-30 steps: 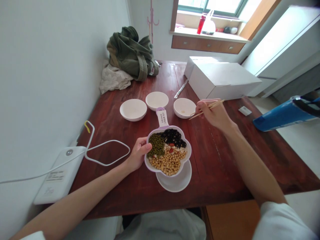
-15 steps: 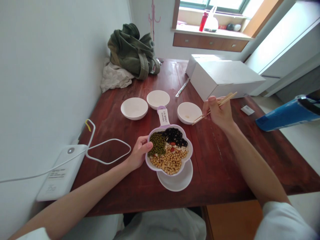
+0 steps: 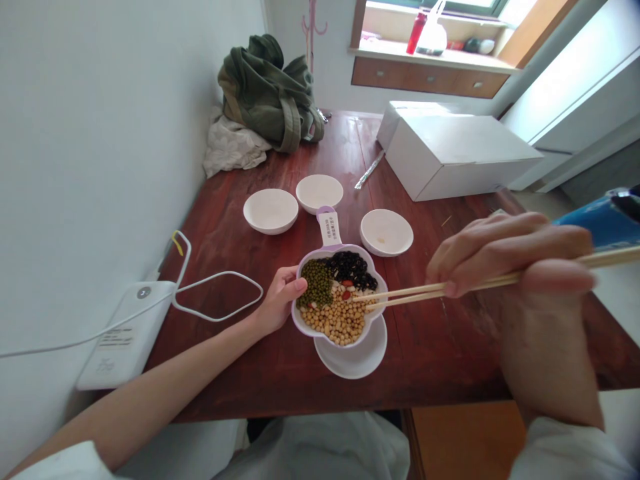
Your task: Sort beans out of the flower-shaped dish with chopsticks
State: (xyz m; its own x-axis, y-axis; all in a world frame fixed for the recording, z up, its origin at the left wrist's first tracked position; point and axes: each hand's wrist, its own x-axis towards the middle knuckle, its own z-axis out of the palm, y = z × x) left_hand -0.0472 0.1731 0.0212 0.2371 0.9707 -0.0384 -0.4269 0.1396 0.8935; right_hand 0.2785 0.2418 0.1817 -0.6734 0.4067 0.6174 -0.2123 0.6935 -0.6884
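Observation:
My left hand [image 3: 281, 299] grips the left rim of a purple-edged, flower-shaped dish [image 3: 330, 230] with a labelled handle, thumb over the edge. Inside lie green mung beans [image 3: 316, 283], black beans [image 3: 351, 267], yellow soybeans [image 3: 335, 320] and a few red and white pieces. Wooden chopsticks [image 3: 480, 283] are held in my right hand [image 3: 515, 260], their tips over the dish's right part, by the soybeans and white pieces. Whether the tips pinch anything I cannot make out. Partly hidden under the dish is a white bowl [image 3: 355, 365].
Beyond the dish stand three white bowls: left [image 3: 271, 212], middle [image 3: 319, 193] and right [image 3: 386, 233], the right one with a small pale piece inside. A white box [image 3: 465, 150], green bag [image 3: 270, 93], power strip [image 3: 125, 333] with cable, and blue bottle [image 3: 595, 220] surround them.
My right hand has brought the chopsticks from beside the right-hand bowl back to the dish, and it now looks larger and nearer. My left hand keeps its grip on the dish.

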